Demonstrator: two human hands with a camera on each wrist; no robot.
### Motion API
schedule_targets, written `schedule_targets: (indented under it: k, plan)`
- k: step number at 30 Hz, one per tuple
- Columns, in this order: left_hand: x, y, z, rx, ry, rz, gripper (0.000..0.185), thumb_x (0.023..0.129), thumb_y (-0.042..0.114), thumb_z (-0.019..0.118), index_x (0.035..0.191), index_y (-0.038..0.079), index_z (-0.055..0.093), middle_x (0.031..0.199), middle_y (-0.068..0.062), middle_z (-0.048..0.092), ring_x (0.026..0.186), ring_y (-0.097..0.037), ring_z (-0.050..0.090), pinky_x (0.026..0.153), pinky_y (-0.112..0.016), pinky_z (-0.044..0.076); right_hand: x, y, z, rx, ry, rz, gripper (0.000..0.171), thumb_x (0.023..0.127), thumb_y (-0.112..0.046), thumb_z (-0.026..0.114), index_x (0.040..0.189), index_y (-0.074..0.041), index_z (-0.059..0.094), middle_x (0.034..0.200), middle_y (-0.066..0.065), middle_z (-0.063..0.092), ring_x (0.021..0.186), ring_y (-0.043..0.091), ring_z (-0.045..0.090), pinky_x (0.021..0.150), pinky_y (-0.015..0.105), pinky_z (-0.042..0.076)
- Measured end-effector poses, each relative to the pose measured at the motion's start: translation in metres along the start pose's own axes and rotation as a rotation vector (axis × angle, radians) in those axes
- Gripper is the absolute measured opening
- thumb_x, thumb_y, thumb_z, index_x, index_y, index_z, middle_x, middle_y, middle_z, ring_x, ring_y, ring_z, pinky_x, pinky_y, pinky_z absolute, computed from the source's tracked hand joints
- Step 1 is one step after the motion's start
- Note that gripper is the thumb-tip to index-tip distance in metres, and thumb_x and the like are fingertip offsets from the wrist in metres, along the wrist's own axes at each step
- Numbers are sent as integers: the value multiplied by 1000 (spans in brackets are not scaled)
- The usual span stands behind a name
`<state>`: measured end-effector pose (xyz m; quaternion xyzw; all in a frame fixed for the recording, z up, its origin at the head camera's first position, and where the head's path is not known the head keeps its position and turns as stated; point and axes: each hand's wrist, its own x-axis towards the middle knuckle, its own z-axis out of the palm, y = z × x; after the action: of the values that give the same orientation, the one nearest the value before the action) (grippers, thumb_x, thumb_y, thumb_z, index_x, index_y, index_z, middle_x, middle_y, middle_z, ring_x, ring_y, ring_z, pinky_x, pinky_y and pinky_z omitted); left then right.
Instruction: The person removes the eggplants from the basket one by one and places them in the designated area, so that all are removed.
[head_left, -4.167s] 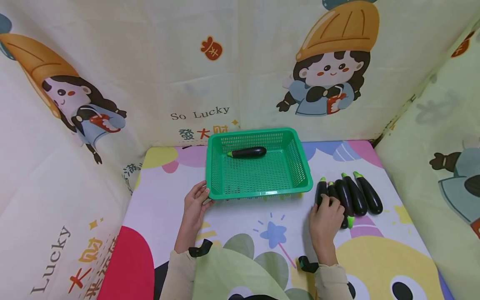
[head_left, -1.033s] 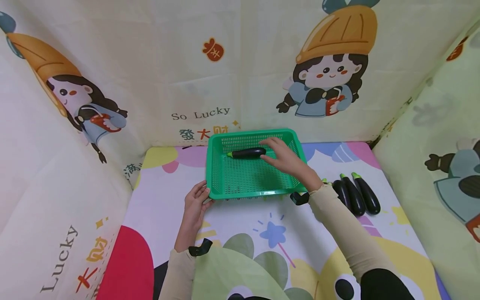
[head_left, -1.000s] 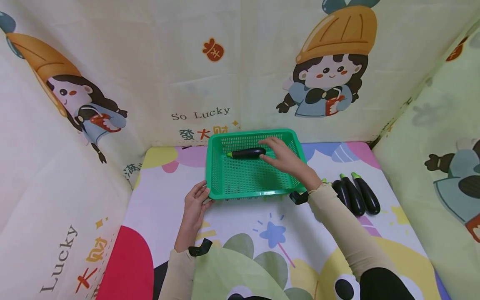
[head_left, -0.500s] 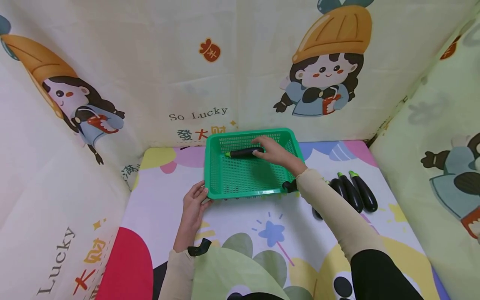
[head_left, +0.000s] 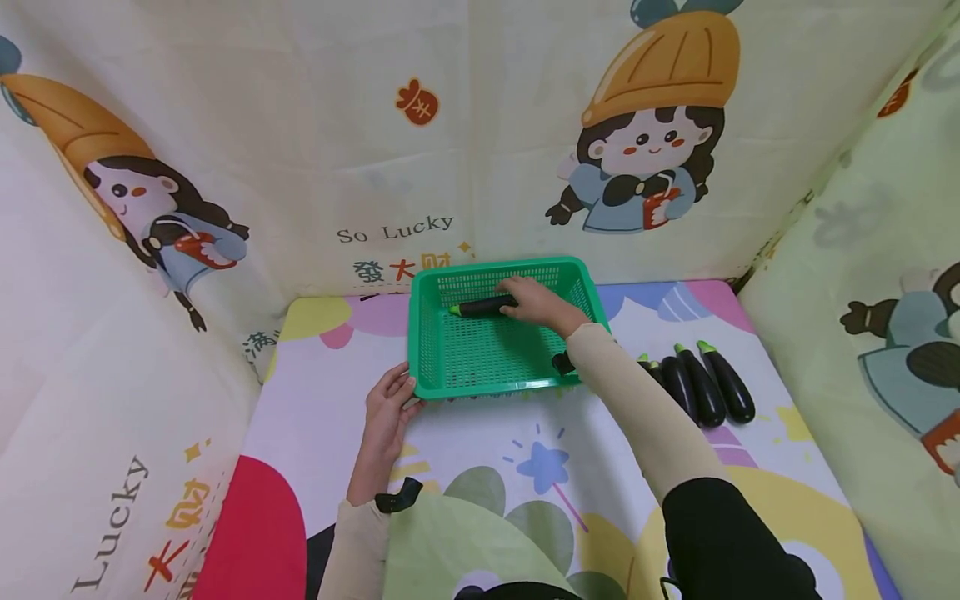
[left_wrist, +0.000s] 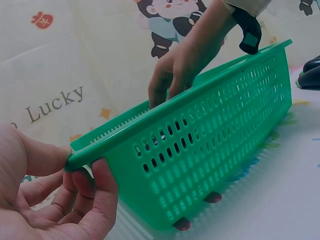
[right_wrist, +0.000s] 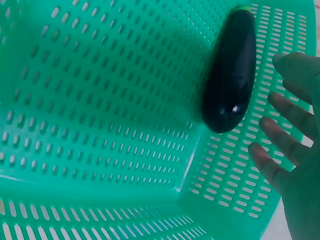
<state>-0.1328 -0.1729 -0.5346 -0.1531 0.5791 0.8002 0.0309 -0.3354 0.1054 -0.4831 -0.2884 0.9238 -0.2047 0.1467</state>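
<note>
1. While reaching into the green basket (head_left: 487, 387), go slow with the right hand (right_wrist: 292, 150). Open right now: straight, spread fingers, holding nothing, just beside the round end of the eggplant (right_wrist: 231, 70).
2. Look for that eggplant on the basket floor, close to the far wall, lying on its side with the green cap pointing left.
3. Hold the near left corner of the basket firm with the left hand (left_wrist: 55, 200). Gripping the rim now, thumb on top and fingers curled under.
4. Press down a little there, so as not to tip or slide the light basket on the play mat (head_left: 480, 433).
5. Curl the fingers round the fat middle of the eggplant, not the thin cap end. Looks smooth and shiny, so likely slippery and quick to roll.
6. Mind the holes in the basket floor; easy to catch a fingertip there.
7. Lift the sleeve clear of the right wall of the basket.
8. Watch out for the row of eggplants (head_left: 701, 387) on the mat, just to the right of the basket, close under the right arm.
</note>
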Motion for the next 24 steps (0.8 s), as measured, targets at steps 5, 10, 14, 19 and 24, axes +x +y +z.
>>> schedule_targets:
  k: [5, 10, 14, 19, 24]
  plan:
    - [0, -1, -2, 0, 1, 2, 49, 107, 11, 58, 153, 0, 45, 111, 3, 64, 85, -8, 68, 76, -24, 59, 4, 3, 2, -63, -16, 14, 47, 106, -20, 62, 149, -4, 52, 152, 19, 53, 142, 41, 47, 118, 57, 39]
    - [0, -2, -2, -9, -1, -8, 48, 107, 10, 57, 153, 3, 45, 113, 1, 64, 86, -8, 68, 76, -25, 59, 4, 5, 5, -113, -19, 50, 47, 105, -22, 64, 149, -6, 52, 153, 17, 53, 142, 41, 46, 118, 61, 39]
    - [-1, -2, -3, -7, 5, -10, 47, 108, 9, 57, 152, 3, 46, 115, -1, 63, 86, -9, 68, 76, -25, 59, 3, 5, 7, -122, -19, 58, 48, 105, -22, 64, 149, -6, 52, 153, 18, 52, 142, 42, 46, 118, 61, 38]
    - [0, -2, -3, -12, 6, -17, 45, 107, 9, 57, 151, 4, 48, 115, -1, 63, 86, -9, 68, 77, -26, 59, 2, 6, 10, -152, -10, 63, 49, 104, -20, 66, 149, -5, 52, 153, 19, 52, 141, 43, 48, 115, 61, 41]
    - [0, -1, -2, -1, 4, -22, 45, 107, 10, 57, 151, 5, 48, 112, 3, 65, 87, -9, 67, 78, -26, 59, 4, 10, 12, -158, -6, 66, 49, 103, -19, 67, 148, -6, 53, 153, 18, 52, 141, 40, 50, 115, 60, 42]
